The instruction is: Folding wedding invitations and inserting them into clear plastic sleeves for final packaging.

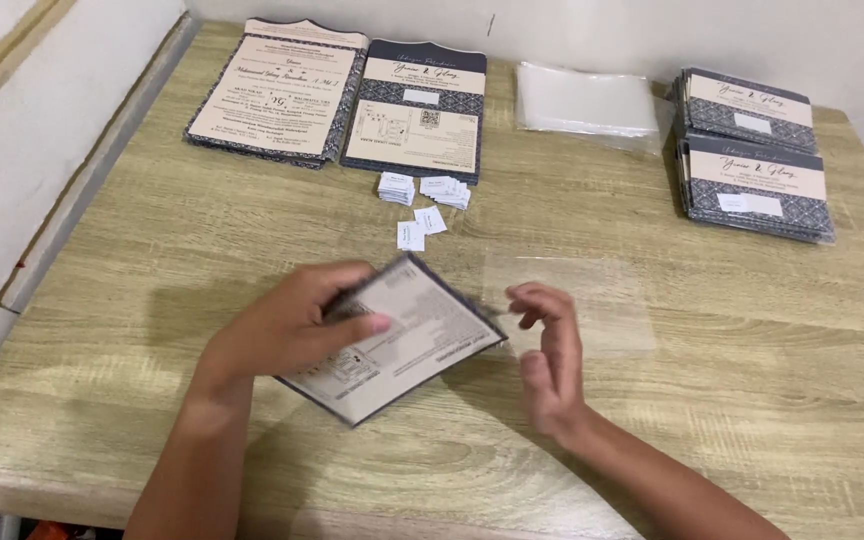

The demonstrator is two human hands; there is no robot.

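Cream card (392, 340) with dark patterned border, clear, perhaps glossy sleeve (592, 305), pale wood-grain table (752, 400).
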